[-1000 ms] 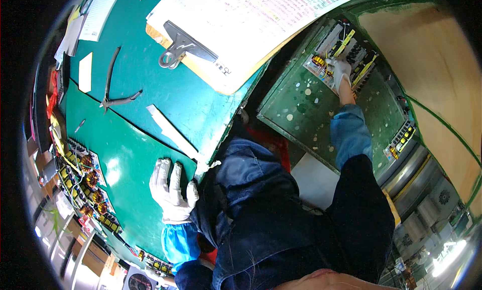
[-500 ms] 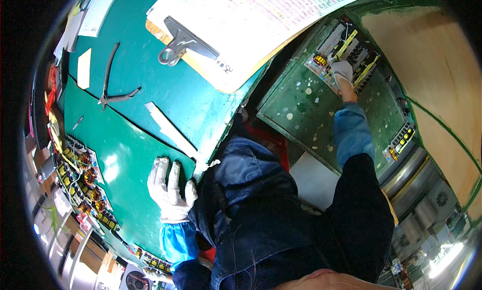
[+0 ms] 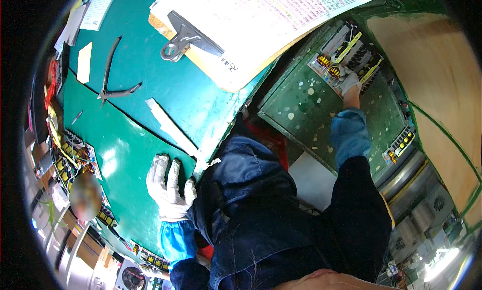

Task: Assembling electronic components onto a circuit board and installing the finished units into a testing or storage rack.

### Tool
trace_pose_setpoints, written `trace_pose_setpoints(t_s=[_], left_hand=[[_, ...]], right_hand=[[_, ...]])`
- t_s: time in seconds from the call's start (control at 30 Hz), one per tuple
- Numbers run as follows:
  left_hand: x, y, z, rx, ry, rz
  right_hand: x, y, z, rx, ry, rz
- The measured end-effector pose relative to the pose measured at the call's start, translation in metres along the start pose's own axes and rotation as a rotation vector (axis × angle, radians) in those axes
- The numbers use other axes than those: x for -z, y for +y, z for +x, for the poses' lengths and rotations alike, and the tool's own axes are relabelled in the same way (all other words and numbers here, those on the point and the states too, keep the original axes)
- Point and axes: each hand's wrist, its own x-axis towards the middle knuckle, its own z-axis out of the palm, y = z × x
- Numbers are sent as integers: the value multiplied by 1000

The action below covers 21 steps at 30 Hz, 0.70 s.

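Observation:
My left hand, in a white glove, lies on the green mat near the table's edge. Its fingers are stretched out and nothing is in them. To the right, my right hand, also gloved in white, is at a circuit board on a lower, paint-spotted green surface. Its fingers are bent and closed against the board's near side, and the fingertips are partly hidden among the parts. Copper coils, black components and yellow-topped strips show on the board.
A clipboard with written sheets lies ahead, past a pale strip and cutting pliers. Several circuit boards line the table's left edge. Another board sits at the right. A gloved hand of another person shows at lower left.
My right hand has shifted slightly toward me across the board, uncovering copper coils. My left hand stays in place. A blurred shape now covers part of the left row of boards.

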Motion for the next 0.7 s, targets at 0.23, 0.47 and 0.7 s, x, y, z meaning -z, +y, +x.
trace_pose_setpoints(t_s=[0.23,0.47,0.7], left_hand=[[3,0,-6,5,-4,-3],[3,6,4,14,20,-73],[-1,0,18,-53,157,-144]], right_hand=[[23,5,35,7,-21,-196],[30,-23,-8,329,344,-817],[58,9,-99,496,258,-569]])
